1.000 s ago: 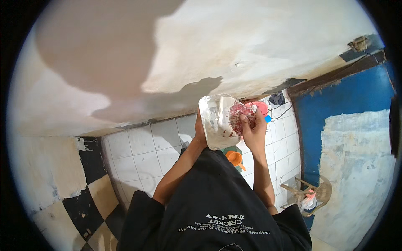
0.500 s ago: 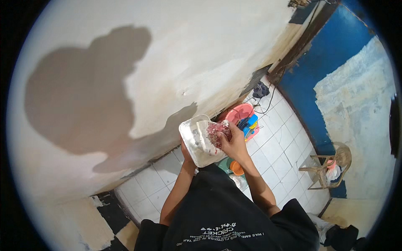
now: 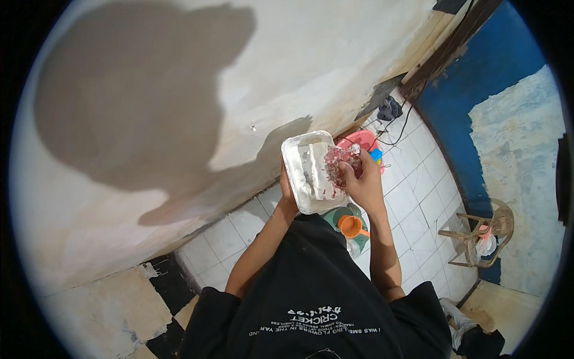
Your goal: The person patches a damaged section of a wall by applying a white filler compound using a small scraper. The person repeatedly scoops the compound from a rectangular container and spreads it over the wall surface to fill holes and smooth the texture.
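Observation:
A shallow white rectangular tray (image 3: 292, 157), smeared inside with a whitish substance, is held up in front of me. My left hand (image 3: 288, 186) grips its left side, with most of the fingers hidden behind it. Over the tray's right part, my right hand (image 3: 366, 184) pinches a reddish, white-speckled piece (image 3: 339, 163). The piece looks crumpled and coated with white; its exact kind cannot be made out. A pale ridge or flat strip runs across the tray beside it.
A patchy pale wall (image 3: 251, 72) rises close on the left. On the tiled floor (image 3: 418, 179) are a pink basin (image 3: 359, 141), an orange dipper (image 3: 350, 226) and a dark bundle (image 3: 389, 109) by a cable. A worn chair (image 3: 503, 224) stands at right near a blue wall (image 3: 478, 72).
The tray and both hands have shifted right and upward in the picture as the view moved. More of the orange dipper shows. Both hands keep their holds.

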`<state>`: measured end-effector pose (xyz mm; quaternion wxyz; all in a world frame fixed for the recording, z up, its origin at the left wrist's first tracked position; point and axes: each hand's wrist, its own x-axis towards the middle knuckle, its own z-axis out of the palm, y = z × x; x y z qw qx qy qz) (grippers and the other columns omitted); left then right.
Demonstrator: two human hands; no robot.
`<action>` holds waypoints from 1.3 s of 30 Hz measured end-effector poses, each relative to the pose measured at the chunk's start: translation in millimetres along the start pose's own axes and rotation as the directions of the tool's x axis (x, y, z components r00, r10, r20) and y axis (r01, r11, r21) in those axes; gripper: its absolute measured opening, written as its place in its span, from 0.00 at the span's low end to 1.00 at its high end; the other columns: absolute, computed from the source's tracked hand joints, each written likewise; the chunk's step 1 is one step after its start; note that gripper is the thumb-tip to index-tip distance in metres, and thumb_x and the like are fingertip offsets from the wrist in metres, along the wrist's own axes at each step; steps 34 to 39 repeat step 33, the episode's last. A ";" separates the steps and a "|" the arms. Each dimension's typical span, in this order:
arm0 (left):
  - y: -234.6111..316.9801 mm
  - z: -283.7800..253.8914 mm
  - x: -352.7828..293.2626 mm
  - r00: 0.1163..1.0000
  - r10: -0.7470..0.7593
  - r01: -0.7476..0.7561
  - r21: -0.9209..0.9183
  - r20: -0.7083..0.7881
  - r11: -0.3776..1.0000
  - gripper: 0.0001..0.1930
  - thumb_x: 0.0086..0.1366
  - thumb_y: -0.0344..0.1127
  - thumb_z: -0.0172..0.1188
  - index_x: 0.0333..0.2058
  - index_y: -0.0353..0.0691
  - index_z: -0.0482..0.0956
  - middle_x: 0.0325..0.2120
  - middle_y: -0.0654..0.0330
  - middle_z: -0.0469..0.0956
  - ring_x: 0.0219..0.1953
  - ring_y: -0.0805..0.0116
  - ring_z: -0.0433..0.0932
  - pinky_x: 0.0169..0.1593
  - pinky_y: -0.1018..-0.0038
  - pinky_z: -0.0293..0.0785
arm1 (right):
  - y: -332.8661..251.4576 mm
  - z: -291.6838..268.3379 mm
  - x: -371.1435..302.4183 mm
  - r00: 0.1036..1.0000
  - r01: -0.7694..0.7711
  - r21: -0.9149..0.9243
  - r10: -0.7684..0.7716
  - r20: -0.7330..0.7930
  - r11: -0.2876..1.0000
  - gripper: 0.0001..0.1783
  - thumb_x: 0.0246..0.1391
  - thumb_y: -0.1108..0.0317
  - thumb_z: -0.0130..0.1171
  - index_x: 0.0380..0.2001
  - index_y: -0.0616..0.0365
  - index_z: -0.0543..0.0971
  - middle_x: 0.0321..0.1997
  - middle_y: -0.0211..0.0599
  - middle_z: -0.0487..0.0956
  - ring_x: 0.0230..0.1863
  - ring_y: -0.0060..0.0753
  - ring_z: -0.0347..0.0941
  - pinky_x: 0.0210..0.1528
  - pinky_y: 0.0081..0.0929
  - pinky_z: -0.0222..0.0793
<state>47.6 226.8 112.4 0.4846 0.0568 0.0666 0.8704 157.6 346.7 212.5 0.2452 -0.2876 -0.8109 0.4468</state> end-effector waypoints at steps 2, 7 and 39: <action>-2.6 2.7 7.1 1.000 -0.014 0.015 0.010 -0.023 1.000 0.35 0.69 0.63 0.34 0.62 0.40 0.62 0.57 0.51 0.69 0.57 0.53 0.71 0.61 0.55 0.66 | 7.7 -4.5 4.0 1.000 -0.013 0.035 0.013 -0.006 0.999 0.11 0.50 0.74 0.62 0.33 0.67 0.71 0.20 0.40 0.72 0.20 0.24 0.64 0.24 0.27 0.60; -9.0 -7.7 20.3 0.999 -0.032 0.033 -0.056 0.007 0.998 0.33 0.70 0.57 0.34 0.61 0.35 0.61 0.56 0.46 0.69 0.56 0.50 0.72 0.59 0.53 0.70 | 32.8 -9.5 14.3 0.987 -0.161 0.348 0.147 0.068 0.924 0.09 0.53 0.73 0.60 0.36 0.66 0.74 0.26 0.31 0.76 0.23 0.18 0.67 0.25 0.23 0.63; -13.1 -33.5 75.4 0.993 -0.102 0.107 0.087 -0.052 0.991 0.37 0.65 0.64 0.42 0.61 0.40 0.63 0.55 0.51 0.71 0.54 0.50 0.73 0.56 0.52 0.72 | 19.6 -39.0 31.6 0.890 -0.444 0.843 0.254 0.377 0.303 0.13 0.58 0.72 0.57 0.45 0.68 0.76 0.43 0.38 0.80 0.43 0.28 0.78 0.49 0.27 0.75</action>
